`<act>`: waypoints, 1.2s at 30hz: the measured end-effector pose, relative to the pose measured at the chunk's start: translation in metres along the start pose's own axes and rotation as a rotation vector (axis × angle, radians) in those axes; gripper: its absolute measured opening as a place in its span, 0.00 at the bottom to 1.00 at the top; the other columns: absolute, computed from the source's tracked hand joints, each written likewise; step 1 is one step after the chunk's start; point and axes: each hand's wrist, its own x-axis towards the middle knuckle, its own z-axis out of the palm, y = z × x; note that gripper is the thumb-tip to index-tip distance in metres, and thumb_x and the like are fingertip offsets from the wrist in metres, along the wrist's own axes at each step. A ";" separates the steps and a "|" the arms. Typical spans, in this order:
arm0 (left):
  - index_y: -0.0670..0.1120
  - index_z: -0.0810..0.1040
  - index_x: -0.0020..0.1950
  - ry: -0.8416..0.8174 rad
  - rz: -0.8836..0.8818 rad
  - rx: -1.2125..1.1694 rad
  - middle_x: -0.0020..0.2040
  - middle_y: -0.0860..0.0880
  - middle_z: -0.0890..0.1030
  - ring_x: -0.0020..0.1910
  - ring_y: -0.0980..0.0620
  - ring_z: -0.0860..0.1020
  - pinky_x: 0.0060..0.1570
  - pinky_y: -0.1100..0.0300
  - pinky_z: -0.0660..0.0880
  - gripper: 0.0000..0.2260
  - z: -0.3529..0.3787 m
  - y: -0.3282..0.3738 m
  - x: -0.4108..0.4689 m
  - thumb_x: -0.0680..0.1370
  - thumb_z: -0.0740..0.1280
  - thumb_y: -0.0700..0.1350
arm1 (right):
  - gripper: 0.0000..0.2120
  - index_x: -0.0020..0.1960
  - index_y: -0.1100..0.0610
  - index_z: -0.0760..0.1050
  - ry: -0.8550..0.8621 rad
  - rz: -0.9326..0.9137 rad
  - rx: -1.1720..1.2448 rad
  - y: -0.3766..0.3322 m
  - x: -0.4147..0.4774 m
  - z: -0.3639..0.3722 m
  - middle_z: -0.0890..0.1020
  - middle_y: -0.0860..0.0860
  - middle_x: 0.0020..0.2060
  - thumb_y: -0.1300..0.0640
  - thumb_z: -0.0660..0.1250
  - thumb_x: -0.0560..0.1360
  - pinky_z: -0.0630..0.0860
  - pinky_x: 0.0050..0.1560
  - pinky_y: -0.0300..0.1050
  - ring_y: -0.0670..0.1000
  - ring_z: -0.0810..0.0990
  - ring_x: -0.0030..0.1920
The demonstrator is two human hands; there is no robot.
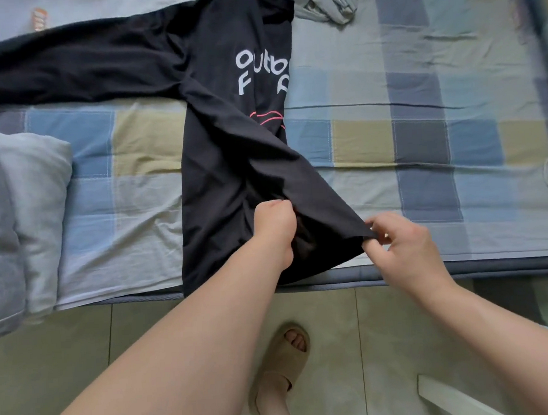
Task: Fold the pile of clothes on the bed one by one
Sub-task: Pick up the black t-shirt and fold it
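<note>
The black long-sleeved shirt (219, 165) lies flat on the checked blue, grey and olive cotton bed sheet (421, 142). Its long axis runs straight away from me, with the collar far off and the hem at the near edge of the mattress. One sleeve stretches out to my left. The other sleeve (322, 192) slants down from the white chest lettering to my right hand (408, 248), which pinches its end between thumb and fingertips just off the right side of the body. My left hand (275, 226) is curled into the cloth near the hem. It seems to clutch a fold there, though its fingers are hidden on the far side.

The sleeve end sits right of the body, so I judge my right hand should carry it leftward to lie along that axis. The knit looks thin, smooth and limp, and it creases readily. A crumpled grey garment (325, 4) waits at the far edge, and a folded pale grey stack (31, 201) sits to my left.
</note>
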 end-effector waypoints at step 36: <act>0.48 0.74 0.53 0.350 0.283 0.706 0.48 0.54 0.79 0.49 0.50 0.78 0.47 0.53 0.73 0.08 -0.205 -0.035 0.039 0.79 0.68 0.50 | 0.18 0.65 0.54 0.69 -0.210 0.645 0.220 -0.042 0.035 0.152 0.74 0.46 0.48 0.50 0.69 0.79 0.72 0.52 0.48 0.54 0.74 0.52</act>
